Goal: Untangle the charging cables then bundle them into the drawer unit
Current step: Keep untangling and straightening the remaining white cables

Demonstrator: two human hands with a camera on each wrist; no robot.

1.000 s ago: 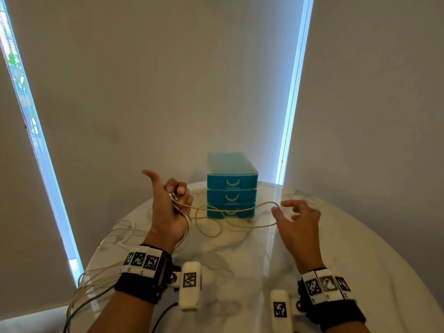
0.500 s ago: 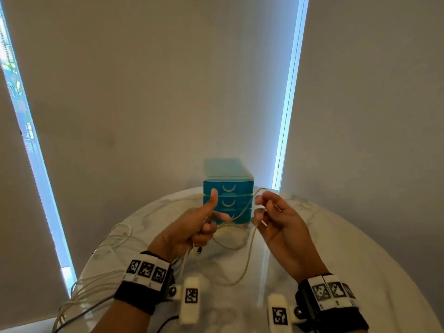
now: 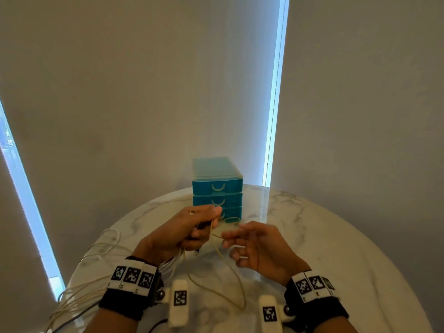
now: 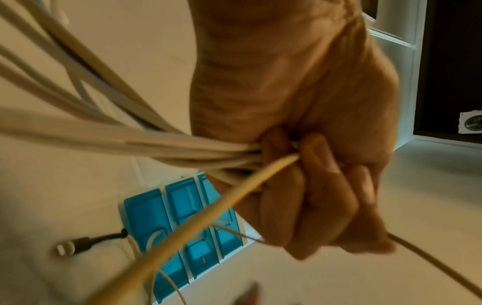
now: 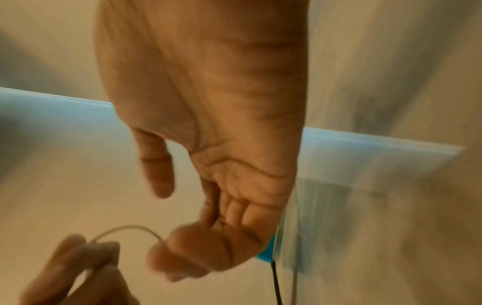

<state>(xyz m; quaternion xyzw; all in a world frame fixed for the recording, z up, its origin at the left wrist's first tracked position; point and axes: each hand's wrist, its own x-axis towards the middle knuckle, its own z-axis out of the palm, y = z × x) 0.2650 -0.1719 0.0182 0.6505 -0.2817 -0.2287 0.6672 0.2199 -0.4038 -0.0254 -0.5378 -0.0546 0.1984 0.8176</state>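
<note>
Right hand [image 5: 208,144], fingers curled round thin cable [image 5: 130,228], blurred.

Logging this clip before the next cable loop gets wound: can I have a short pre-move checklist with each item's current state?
1. Left hand keeps its grip on the cable bundle: ok.
2. Right hand has hold of the thin cable: cannot tell, its fingertips blur.
3. A drawer of the drawer unit is open to take the bundle: not ok, all three look shut.
4. Cables gathered: not ok, loose cables trail off the table edge.
5. Cables untangled: cannot tell.
</note>
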